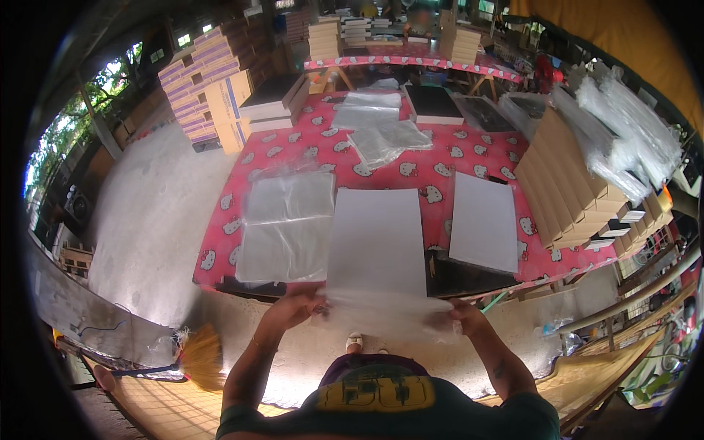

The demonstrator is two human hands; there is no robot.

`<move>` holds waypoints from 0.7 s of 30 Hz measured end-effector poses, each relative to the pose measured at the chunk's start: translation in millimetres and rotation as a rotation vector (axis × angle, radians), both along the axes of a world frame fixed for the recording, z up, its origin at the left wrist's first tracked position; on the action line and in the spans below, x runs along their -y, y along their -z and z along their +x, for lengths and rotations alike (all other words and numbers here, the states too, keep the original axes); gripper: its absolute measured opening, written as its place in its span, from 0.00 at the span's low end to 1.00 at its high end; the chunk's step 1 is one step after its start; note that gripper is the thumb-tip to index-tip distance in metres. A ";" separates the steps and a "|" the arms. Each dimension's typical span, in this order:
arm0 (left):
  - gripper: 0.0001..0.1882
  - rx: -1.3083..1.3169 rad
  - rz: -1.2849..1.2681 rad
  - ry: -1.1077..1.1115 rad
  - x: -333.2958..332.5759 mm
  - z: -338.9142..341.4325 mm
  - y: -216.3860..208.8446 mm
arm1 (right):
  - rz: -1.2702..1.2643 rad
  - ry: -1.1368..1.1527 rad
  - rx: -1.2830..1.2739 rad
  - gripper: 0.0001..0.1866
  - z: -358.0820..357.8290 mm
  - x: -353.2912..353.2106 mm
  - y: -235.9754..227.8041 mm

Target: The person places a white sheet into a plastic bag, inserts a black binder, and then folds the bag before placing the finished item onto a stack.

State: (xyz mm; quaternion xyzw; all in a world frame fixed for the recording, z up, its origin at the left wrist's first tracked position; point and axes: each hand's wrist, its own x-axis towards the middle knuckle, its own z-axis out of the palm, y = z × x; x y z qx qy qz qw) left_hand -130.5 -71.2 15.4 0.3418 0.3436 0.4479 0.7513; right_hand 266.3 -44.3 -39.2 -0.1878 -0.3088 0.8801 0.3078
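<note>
Wht panel (377,238) – btwn sleeves (286,227), boxes (565,183)

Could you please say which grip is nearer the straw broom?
Left: the left grip is right of the straw broom; the right grip is much farther right.

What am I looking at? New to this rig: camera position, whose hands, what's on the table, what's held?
No machine here: these are a person's bare hands. The single picture comes from a fisheye camera worn on the head, looking down, so straight edges bend near the rim. The left hand and right hand hold clear plastic, blurred, at the near end of a white panel. The pink-covered table also bears clear sleeves at left and another white panel at right.
</note>
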 end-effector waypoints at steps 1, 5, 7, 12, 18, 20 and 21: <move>0.12 -0.124 0.153 0.005 5.2 5.6 -7.3 | 0.102 0.025 0.153 0.18 3.5 -2.0 -2.9; 0.10 -0.368 0.098 -0.279 35.8 19.3 59.3 | 0.306 0.343 0.709 0.16 -13.8 21.3 10.3; 0.09 -0.708 0.090 -0.481 41.7 47.9 69.4 | 0.291 0.643 0.968 0.19 -36.1 42.9 22.7; 0.23 -0.863 0.054 -0.527 39.0 43.9 102.9 | 0.470 0.658 1.029 0.27 -57.3 46.9 53.0; 0.18 -1.078 0.200 -0.479 48.8 59.6 64.8 | 0.259 0.826 0.845 0.19 -53.8 49.5 57.1; 0.14 -0.879 0.291 -0.491 52.0 66.4 54.7 | 0.306 0.909 0.851 0.16 -45.1 48.2 60.8; 0.12 -0.778 0.335 -0.494 52.1 68.1 52.4 | 0.428 0.946 0.910 0.16 -41.0 45.0 65.6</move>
